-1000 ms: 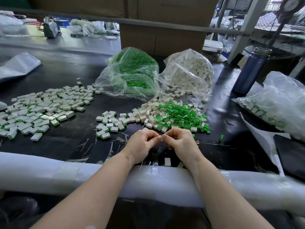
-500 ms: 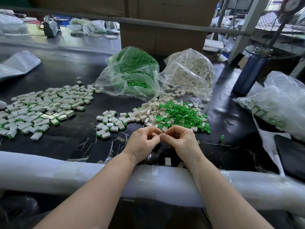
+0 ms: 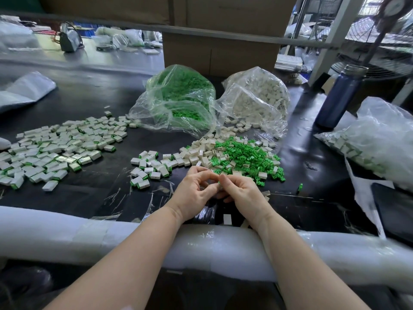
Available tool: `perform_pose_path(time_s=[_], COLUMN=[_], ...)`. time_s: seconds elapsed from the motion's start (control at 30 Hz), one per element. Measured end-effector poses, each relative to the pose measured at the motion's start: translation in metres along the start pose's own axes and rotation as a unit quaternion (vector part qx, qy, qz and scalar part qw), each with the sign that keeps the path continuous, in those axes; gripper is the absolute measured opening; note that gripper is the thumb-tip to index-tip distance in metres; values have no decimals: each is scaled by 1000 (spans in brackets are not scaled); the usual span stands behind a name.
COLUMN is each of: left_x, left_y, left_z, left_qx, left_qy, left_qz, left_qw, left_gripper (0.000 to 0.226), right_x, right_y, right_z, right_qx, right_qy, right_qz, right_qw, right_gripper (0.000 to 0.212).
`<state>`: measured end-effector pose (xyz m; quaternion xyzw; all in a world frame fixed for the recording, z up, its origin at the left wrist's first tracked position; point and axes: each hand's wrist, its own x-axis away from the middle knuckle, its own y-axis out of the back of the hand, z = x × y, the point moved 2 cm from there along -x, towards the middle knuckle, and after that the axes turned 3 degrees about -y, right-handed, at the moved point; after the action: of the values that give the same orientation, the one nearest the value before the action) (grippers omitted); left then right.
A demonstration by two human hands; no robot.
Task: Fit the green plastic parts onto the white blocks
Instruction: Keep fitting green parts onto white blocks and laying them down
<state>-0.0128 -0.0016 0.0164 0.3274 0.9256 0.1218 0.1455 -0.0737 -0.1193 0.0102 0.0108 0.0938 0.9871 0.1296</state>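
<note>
DONE: many fitted blocks (image 3: pixel 55 151) spread on table (image 3: pixel 93 193) at left | NOW: left hand (image 3: pixel 194 195) and right hand (image 3: pixel 242 193) grips curled together, held piece hidden | LEFT: loose green parts (image 3: pixel 248 159), white blocks (image 3: pixel 201 153) piled just beyond, two bags largely full

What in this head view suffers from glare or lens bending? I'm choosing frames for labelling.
Head view: glare streaks the clear bags of green parts and white blocks and the foam table edge; wide-angle distortion bows that edge; the left hand and right hand look sharp, though what they pinch stays hidden.
</note>
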Motion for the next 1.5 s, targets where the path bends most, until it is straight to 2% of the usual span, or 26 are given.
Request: perform_pose_path(time_s=[0.17, 0.47, 0.83, 1.1, 1.2, 1.3, 1.5], left_x=[2, 2, 1, 3, 4, 3, 4], left_y=[1, -1, 1, 0, -1, -3, -3], left_z=[-1, 0, 1, -1, -2, -2, -2], left_qx=[-18, -39, -32, -80, -97, -110, -120], left_qy=[-2, -8, -1, -18, -13, 1, 0], left_qz=[17, 32, 19, 44, 49, 49, 60], left_qw=[1000, 999, 999, 996, 994, 993, 991], left_gripper=[21, 16, 13, 25, 12, 17, 12], right_x=[1, 1, 3, 3, 2, 3, 4], right_y=[1, 1, 1, 2, 2, 2, 3], right_z=[1, 1, 4, 2, 3, 3, 4], right_qx=[-20, -19, -51, -66, -58, -56, -65], right_qy=[1, -10, 2, -6, -13, -18, -20], right_qz=[6, 9, 11, 2, -1, -7, -8], right_qw=[1000, 1000, 999, 998, 998, 998, 998], right_gripper=[21, 12, 16, 18, 18, 19, 18])
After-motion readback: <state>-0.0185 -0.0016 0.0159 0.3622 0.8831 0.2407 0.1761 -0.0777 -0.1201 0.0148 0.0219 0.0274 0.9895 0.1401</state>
